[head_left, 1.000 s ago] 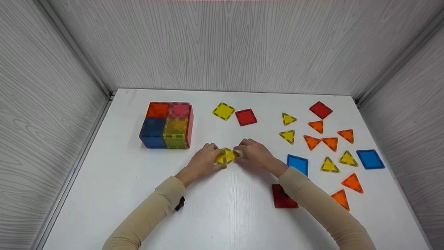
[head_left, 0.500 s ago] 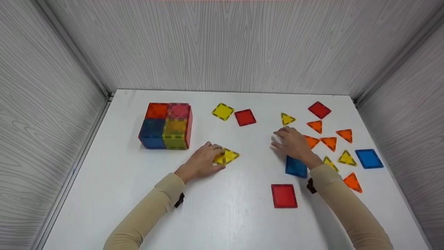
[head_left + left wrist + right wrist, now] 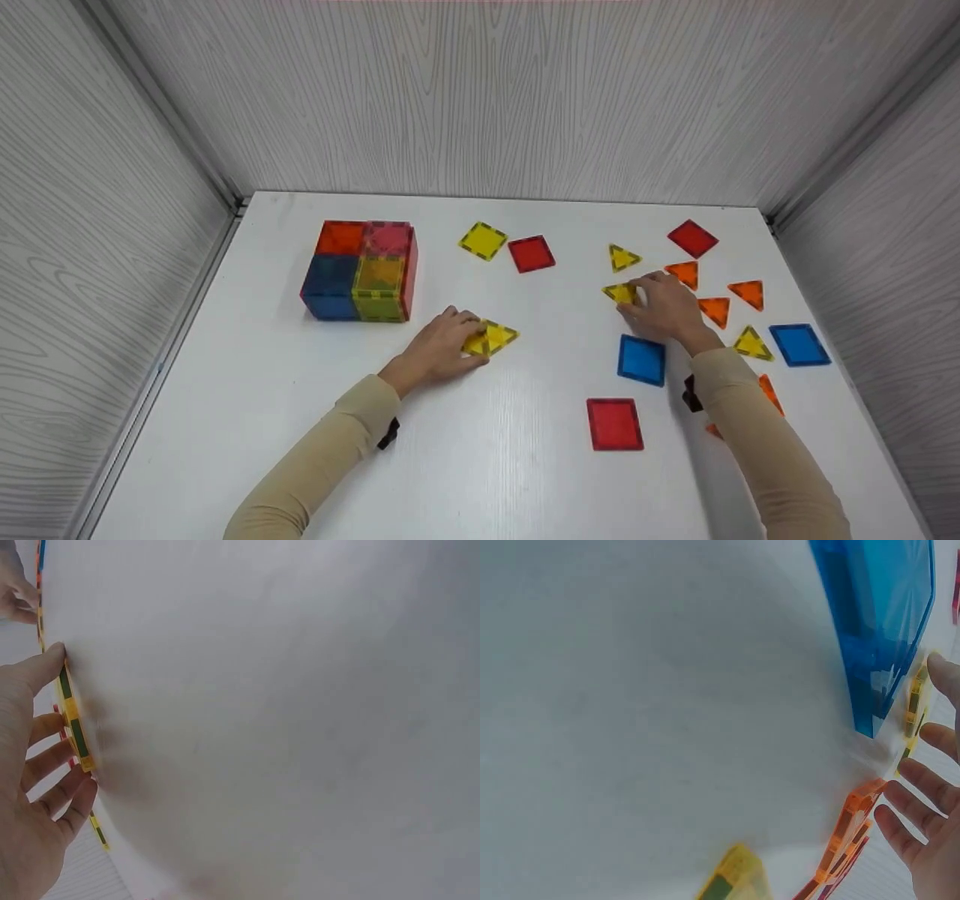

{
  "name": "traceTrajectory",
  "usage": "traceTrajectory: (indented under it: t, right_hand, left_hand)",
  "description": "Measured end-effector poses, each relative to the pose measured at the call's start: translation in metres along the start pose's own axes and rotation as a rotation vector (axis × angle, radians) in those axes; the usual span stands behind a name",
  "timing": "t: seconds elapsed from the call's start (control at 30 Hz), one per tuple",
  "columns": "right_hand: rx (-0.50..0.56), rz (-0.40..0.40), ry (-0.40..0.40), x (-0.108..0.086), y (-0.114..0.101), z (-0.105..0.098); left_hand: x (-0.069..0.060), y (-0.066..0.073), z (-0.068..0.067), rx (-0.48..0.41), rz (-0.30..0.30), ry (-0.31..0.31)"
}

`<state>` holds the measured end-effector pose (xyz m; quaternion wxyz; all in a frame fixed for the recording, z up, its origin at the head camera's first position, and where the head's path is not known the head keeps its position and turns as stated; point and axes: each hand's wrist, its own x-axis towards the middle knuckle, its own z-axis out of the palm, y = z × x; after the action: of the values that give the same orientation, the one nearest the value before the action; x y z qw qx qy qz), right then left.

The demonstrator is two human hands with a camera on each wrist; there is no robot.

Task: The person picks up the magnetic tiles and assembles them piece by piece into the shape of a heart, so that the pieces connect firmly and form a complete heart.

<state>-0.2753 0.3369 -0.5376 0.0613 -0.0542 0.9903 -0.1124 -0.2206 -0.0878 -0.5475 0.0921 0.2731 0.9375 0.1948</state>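
Note:
Two joined yellow triangle tiles [image 3: 500,337] lie mid-table, and the left hand [image 3: 442,346] pinches their left part between thumb and fingers. In the left wrist view the thumb and fingers of the left hand [image 3: 37,757] span a yellow tile edge [image 3: 75,720]. Farther right, the right hand [image 3: 667,307] has its thumb and fingertips at a single yellow triangle [image 3: 619,292] flat on the table. In the right wrist view the right hand [image 3: 930,795] reaches to the yellow triangle [image 3: 913,705], beyond a blue square [image 3: 877,622].
A block of coloured tiles [image 3: 358,271] stands at the back left. A yellow square [image 3: 483,241] and red square [image 3: 532,253] lie behind the hands. A blue square [image 3: 641,360] and red square [image 3: 615,424] are nearer; orange triangles [image 3: 746,294] and other tiles lie right.
The right hand has left the joined yellow triangles and moved right to the single yellow triangle. The left hand has stayed on its tiles.

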Motion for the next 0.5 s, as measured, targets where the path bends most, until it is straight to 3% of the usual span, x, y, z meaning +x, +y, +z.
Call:
traceTrajectory:
  t: [0.33,0.5]
  right_hand:
    - [0.050,0.009,-0.040,0.007,-0.010,0.001]
    - [0.045,-0.053,-0.029,0.002,-0.022,0.003]
  left_hand:
    - [0.000,0.001,0.000,-0.013,-0.030,0.008]
    - [0.002,-0.001,0.001,-0.017,-0.011,0.040]
